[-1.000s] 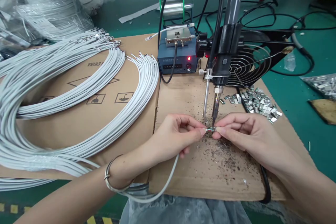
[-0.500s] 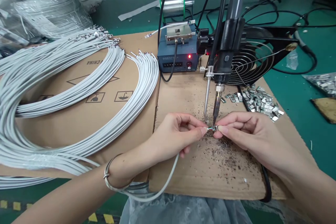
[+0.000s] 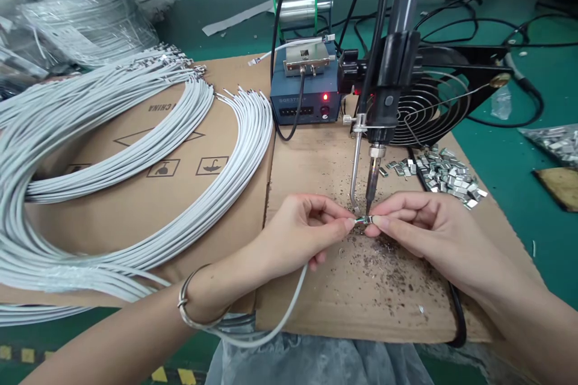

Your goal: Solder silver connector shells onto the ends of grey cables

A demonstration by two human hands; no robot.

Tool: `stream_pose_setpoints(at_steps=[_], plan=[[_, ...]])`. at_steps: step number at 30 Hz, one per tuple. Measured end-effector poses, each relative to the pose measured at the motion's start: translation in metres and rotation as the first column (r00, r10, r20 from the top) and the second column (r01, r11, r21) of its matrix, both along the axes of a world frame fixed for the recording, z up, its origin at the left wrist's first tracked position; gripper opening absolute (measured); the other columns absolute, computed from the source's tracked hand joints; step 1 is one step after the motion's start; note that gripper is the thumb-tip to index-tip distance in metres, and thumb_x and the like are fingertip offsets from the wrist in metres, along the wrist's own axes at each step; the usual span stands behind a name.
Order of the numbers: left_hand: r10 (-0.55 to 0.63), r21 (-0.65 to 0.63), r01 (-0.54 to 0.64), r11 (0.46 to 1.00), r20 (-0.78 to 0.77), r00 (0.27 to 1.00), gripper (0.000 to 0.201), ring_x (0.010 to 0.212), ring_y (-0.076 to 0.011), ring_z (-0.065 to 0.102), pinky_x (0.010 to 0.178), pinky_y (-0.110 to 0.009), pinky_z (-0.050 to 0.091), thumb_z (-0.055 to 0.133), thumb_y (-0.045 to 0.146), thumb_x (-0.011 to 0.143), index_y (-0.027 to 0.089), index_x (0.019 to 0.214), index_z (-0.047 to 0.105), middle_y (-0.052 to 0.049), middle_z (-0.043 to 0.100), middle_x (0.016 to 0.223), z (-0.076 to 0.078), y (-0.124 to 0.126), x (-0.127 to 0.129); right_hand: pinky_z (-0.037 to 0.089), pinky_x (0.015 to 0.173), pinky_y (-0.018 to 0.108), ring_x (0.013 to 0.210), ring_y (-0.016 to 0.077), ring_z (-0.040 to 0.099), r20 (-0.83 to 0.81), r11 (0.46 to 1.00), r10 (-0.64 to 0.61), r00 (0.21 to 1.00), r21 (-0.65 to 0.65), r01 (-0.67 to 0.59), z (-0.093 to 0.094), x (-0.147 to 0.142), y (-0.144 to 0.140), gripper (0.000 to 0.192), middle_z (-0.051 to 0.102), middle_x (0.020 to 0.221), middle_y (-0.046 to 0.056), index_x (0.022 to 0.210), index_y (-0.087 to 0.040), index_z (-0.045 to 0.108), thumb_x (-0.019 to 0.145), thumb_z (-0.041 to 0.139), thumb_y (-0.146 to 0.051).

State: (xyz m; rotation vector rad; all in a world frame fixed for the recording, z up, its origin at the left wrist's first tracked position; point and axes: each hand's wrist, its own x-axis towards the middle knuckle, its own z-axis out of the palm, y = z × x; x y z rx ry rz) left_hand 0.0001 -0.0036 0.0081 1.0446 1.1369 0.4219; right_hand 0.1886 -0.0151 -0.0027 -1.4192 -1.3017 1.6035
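My left hand [image 3: 300, 231] pinches the end of a white cable [image 3: 289, 313] that loops back under my wrist. My right hand [image 3: 419, 222] pinches a small metal connector shell [image 3: 365, 219] against that cable end. Both meet right under the tip of the fixed soldering iron [image 3: 372, 183] and its bent solder feed tube [image 3: 355, 177]. The joint itself is mostly hidden by my fingertips.
A pile of metal shells [image 3: 447, 175] lies right of the iron, before a black fan [image 3: 428, 105]. The blue soldering station [image 3: 304, 93] shows a red light. Bundles of white cables [image 3: 135, 150] curve over the cardboard [image 3: 149, 204] at left. Solder debris [image 3: 383, 264] speckles the cardboard.
Nothing but a slight shift of the view; both hands stay pinched together under the iron tip.
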Motion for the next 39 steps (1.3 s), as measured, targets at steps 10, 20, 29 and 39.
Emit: stream_pose_setpoints(at_steps=[10, 20, 29, 39], plan=[[0.017, -0.025, -0.016, 1.0, 0.024, 1.0, 0.02, 0.031, -0.0039, 0.04, 0.03, -0.012, 0.033, 0.064, 0.034, 0.074, 0.014, 0.074, 0.06, 0.008, 0.047, 0.04, 0.0011, -0.0001, 0.0005, 0.053, 0.055, 0.024, 0.066, 0.0195, 0.069, -0.015, 1.0, -0.012, 1.0, -0.003, 0.012, 0.0026, -0.0013, -0.0006, 0.014, 0.073, 0.066, 0.005, 0.074, -0.02, 0.066, 0.073, 0.068, -0.033], [0.011, -0.006, -0.011, 1.0, 0.0, 1.0, 0.021, 0.031, -0.0044, 0.041, 0.03, -0.012, 0.034, 0.063, 0.035, 0.074, 0.014, 0.075, 0.06, 0.007, 0.047, 0.04, -0.0008, 0.0002, 0.0003, 0.053, 0.056, 0.022, 0.067, 0.0186, 0.069, -0.009, 1.0, -0.013, 1.0, -0.012, 0.013, 0.0014, -0.0024, 0.0014, 0.011, 0.074, 0.069, 0.005, 0.072, -0.02, 0.067, 0.07, 0.071, -0.03], [0.026, -0.001, -0.026, 1.0, -0.005, 1.0, 0.023, 0.031, -0.0042, 0.039, 0.03, -0.012, 0.032, 0.065, 0.036, 0.072, 0.013, 0.073, 0.06, 0.008, 0.046, 0.04, 0.0018, -0.0007, 0.0017, 0.053, 0.056, 0.025, 0.066, 0.0196, 0.069, 0.028, 0.999, 0.02, 0.999, 0.03, -0.021, 0.0022, -0.0009, 0.0002, 0.013, 0.073, 0.068, 0.006, 0.073, -0.019, 0.066, 0.073, 0.068, -0.032], [0.004, -0.004, -0.004, 1.0, 0.018, 1.0, 0.018, 0.031, -0.0037, 0.039, 0.031, -0.011, 0.032, 0.063, 0.033, 0.075, 0.014, 0.074, 0.06, 0.008, 0.046, 0.04, 0.0011, -0.001, 0.0001, 0.047, 0.053, 0.014, 0.062, 0.0109, 0.066, -0.03, 1.0, 0.005, 1.0, -0.016, -0.005, 0.0031, -0.0009, 0.0002, 0.008, 0.073, 0.067, 0.001, 0.073, -0.02, 0.067, 0.076, 0.067, -0.028]])
